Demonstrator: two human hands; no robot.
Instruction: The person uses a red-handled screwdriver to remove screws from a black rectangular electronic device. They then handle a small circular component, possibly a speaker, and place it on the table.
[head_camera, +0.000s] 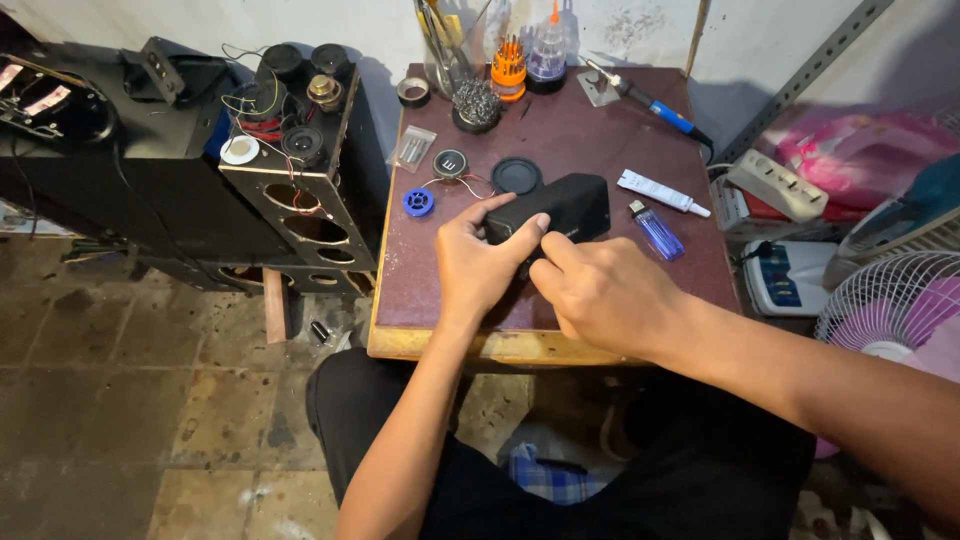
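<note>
speaker box (560, 205): black, under my hands
table (560, 140): dark maroon top
lighter (657, 232): translucent blue
solder spool (418, 202): blue
screwdriver set (509, 66): orange
my cloth (555, 480): blue checked

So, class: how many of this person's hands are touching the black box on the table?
2: the left hand lies over the black box's near end, and the right hand touches it beside the left.

Both hands meet mid-frame, the left hand (478, 262) curled palm-down, the right hand (600, 290) with fingers bent inward beside it.
</note>
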